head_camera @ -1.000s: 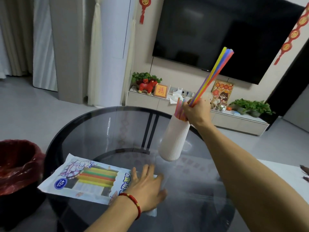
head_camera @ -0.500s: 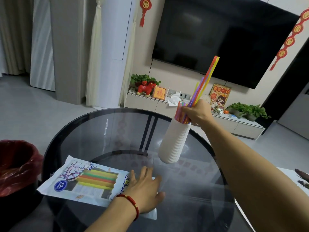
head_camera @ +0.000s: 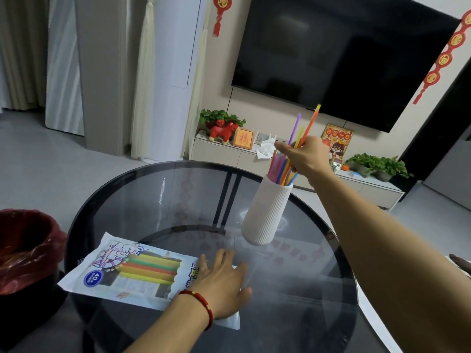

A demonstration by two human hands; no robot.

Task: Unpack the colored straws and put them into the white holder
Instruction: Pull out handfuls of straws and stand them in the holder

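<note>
Right of centre, the right hand [head_camera: 304,155], gripping the straws [head_camera: 283,168], has sunk them deeper into the white holder [head_camera: 266,215]; the left hand [head_camera: 221,281] lies flat, fingers spread, on the wrapper [head_camera: 122,273].

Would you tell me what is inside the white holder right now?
Colored straws stand in the white holder, tops poking above its rim; the right hand grips some. Their lower ends and the holder's bottom are hidden by its opaque wall.

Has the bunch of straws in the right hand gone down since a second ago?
Yes. The straws have sunk into the white holder; far less of them stands above its rim, and the right hand sits just above it.
</note>
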